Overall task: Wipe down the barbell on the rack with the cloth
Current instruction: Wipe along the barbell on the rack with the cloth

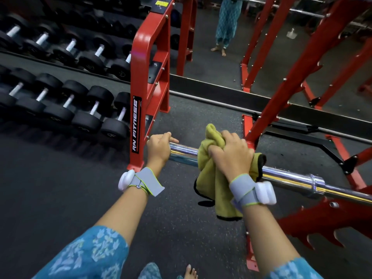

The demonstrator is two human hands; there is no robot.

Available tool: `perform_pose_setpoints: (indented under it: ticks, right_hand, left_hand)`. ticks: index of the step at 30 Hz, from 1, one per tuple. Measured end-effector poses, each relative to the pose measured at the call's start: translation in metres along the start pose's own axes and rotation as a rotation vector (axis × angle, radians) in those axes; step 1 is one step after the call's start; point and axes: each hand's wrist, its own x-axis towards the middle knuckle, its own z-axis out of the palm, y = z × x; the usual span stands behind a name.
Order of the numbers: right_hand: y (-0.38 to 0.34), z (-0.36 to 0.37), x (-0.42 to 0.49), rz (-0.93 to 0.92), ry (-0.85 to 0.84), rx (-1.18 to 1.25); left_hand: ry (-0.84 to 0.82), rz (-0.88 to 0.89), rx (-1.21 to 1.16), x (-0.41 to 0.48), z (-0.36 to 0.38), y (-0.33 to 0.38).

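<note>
A dark rubber floor [60, 188] fills the lower frame. Rows of black dumbbells [84, 109] run across the left, and what seems to be a mirror [211, 63] stands at the top centre.

The barbell [285, 176] runs from the centre of the frame down towards the right edge, in front of the red rack [302, 77]. The left hand [159, 150] is wrapped round the bare bar at centre. The right hand [231, 156], just to its right, clutches the cloth [213, 184] bunched over the bar.

The main risk is the bar shifting. Where it sits on the rack is hidden by the hand and cloth, so it may be only loosely seated. A hard push along the bar could then roll or slide it off its rest, and a bare foot [191, 271] stands at the bottom edge of the frame. The long tail of cloth hanging below the bar could also catch on the rack's toothed arm [322, 222] at lower right as the wipe moves that way. Bunched as it is, the cloth may skip the bar's underside.

The bar is bright chrome, smooth and mirror-like, with a raised collar [316, 183] towards the right. No dirt is plain on it. The cloth is yellow-green with a dark edge, soft and thick.
</note>
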Motion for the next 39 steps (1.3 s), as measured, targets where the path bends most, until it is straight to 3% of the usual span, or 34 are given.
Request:
perform_pose_setpoints:
  ticks: [2,5,8,10,14,18,22,27,31,35,39]
  right_hand:
    - [-0.016,0.003,0.013,0.055,-0.107,0.025]
    - [-0.038,0.015,0.014,-0.091,-0.140,-0.040]
    - [-0.043,0.023,-0.006,-0.352,-0.027,-0.080]
    - [-0.034,0.022,-0.014,-0.433,0.067,0.015]
    - [-0.012,0.014,-0.012,-0.267,0.091,0.042]
    - [-0.031,0.011,0.009,-0.032,-0.085,0.022]
    - [-0.050,0.021,0.009,-0.168,-0.122,-0.049]
    - [-0.032,0.024,-0.018,-0.437,0.123,0.035]
    - [-0.023,0.025,-0.021,-0.347,0.164,0.014]
    - [-0.047,0.020,-0.003,-0.112,-0.010,-0.021]
    - [-0.063,0.026,0.001,-0.210,-0.046,-0.044]
  left_hand:
    - [0.008,0.008,0.015,-0.002,0.000,0.000]
    - [0.028,-0.003,0.024,-0.001,0.000,0.001]
    - [0.050,-0.002,0.013,-0.002,0.000,0.004]
    - [0.048,0.008,0.029,-0.003,-0.001,0.004]
    - [0.003,0.017,0.012,-0.002,-0.001,0.001]
    - [-0.018,0.013,0.007,0.000,-0.001,-0.002]
    - [0.018,-0.005,-0.011,0.005,0.001,-0.006]
    - [-0.025,0.015,-0.099,0.003,0.001,-0.007]
    - [-0.048,0.028,-0.013,0.004,0.000,-0.007]
    - [-0.044,0.004,0.001,0.006,-0.001,-0.009]
    - [-0.014,-0.029,-0.035,0.010,-0.002,-0.012]
